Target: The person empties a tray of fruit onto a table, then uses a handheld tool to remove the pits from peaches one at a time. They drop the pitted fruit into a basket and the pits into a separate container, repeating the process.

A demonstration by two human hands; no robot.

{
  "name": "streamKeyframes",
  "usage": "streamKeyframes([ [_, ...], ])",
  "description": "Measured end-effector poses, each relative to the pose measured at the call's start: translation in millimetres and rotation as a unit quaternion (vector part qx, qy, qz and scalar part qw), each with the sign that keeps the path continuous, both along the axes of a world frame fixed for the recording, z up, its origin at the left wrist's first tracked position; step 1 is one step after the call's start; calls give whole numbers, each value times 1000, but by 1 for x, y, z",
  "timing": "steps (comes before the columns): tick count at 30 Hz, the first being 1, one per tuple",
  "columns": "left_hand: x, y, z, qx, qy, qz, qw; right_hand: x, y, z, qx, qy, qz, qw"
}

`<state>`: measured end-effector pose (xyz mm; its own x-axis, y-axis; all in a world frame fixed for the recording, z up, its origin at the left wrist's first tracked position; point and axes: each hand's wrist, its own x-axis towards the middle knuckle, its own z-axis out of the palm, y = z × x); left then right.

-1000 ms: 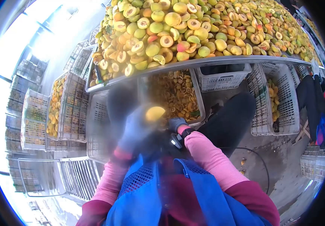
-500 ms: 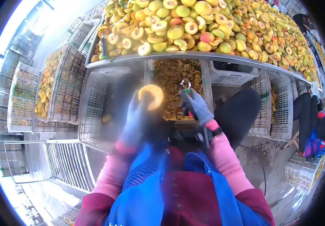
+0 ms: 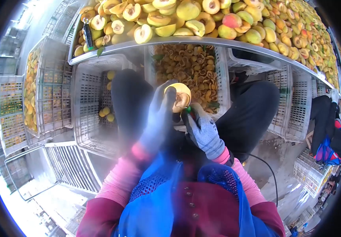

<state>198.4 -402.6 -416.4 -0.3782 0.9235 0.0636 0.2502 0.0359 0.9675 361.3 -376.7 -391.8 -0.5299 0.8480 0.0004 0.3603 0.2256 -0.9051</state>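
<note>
My left hand point(image 3: 158, 110), in a grey glove, holds a yellow peach half point(image 3: 181, 98) with its hollowed cut face towards my right. My right hand point(image 3: 206, 136), gloved too, is closed around the handle of a pitting knife point(image 3: 189, 110), of which a green part shows. The tool's front end meets the lower right edge of the peach half; its blade is hidden there. Below both hands stands a crate point(image 3: 222, 75) of ring-shaped peach trimmings point(image 3: 186, 71).
A metal-edged table point(image 3: 202, 40) heaped with halved peaches point(image 3: 166, 17) spans the front. A black-handled tool point(image 3: 87, 34) lies at its left end. Left stand a crate point(image 3: 87, 91) with a few fruits and stacked full crates point(image 3: 52, 91). Another person's legs point(image 3: 320, 114) are at right.
My hands have come together. The pitting knife, held apart with its metal ring showing, is now against the peach half. The half has turned its cut face, and the view has shifted slightly.
</note>
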Motion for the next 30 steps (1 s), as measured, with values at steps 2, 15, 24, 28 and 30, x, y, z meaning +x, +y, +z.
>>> streamKeyframes([
  [2, -5, -2, -5, 50, 102, -15, 993, -9, 5, 4, 72, -36, -17, 997],
  [15, 2, -7, -11, -34, 145, 76, 986, -26, 1, 2, 46, -78, -4, 996],
  [24, 16, -7, -9, 9, 155, 89, 984, -26, 0, -3, -5, 12, -29, 999],
  [28, 12, -8, -18, 24, 247, 70, 966, -23, -3, -16, -27, -3, -18, 999],
  [30, 12, -2, -9, -3, 243, 64, 968, -19, -7, -32, -98, 14, -18, 995],
])
